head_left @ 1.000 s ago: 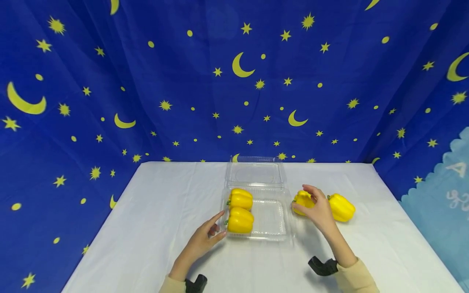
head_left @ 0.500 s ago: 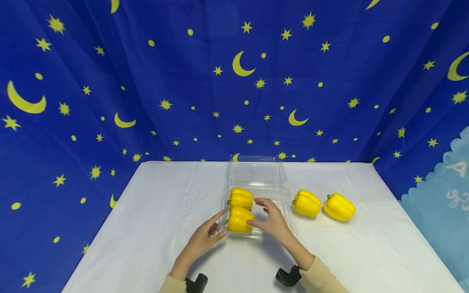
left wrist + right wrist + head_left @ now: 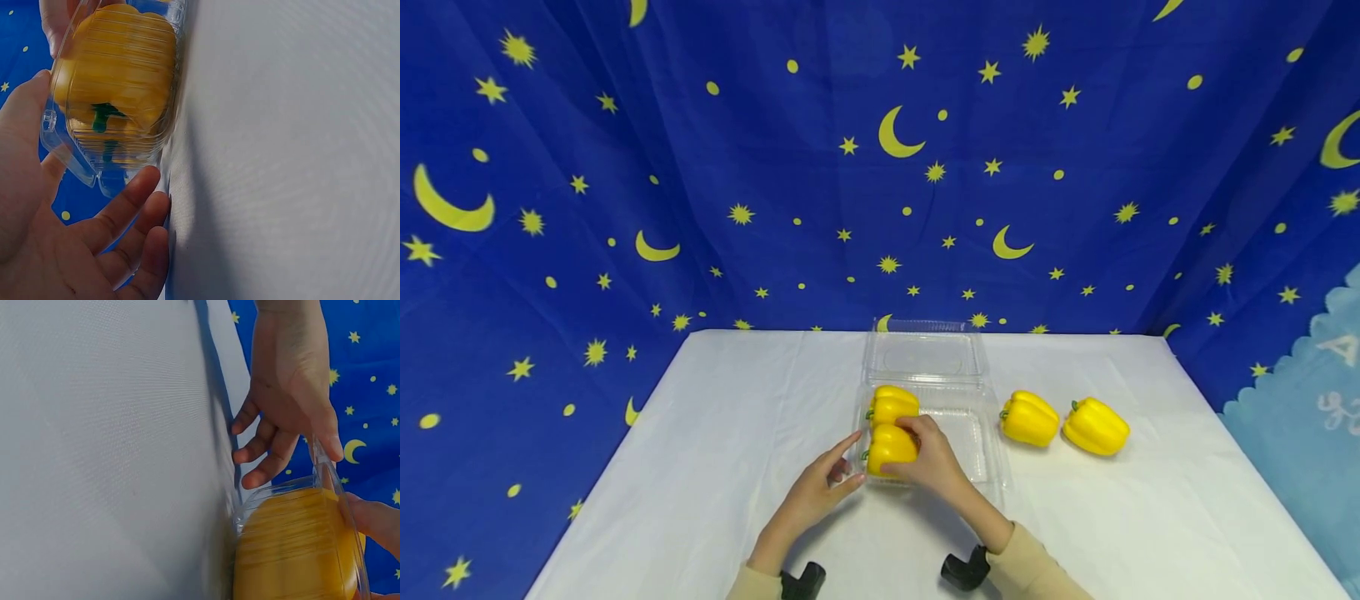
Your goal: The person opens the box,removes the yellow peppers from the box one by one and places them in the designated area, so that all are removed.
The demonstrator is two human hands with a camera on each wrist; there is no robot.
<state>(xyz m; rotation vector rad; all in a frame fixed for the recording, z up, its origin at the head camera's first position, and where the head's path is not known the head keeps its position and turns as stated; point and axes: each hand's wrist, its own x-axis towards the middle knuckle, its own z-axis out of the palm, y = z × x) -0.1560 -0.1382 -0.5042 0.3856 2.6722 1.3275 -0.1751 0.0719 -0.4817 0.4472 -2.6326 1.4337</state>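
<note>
Now gripping nearer yellow bell pepper [image 3: 889, 447] in clear plastic clamshell tray [image 3: 977, 457] with right hand [image 3: 934, 463], fingers curled round it; left hand [image 3: 815, 492] steadying tray corner, fingers relaxed; next likely repositioning it.

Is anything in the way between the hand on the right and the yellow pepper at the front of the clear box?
Nothing is in the way: the right hand already rests on the front pepper inside the open clear box.
</note>
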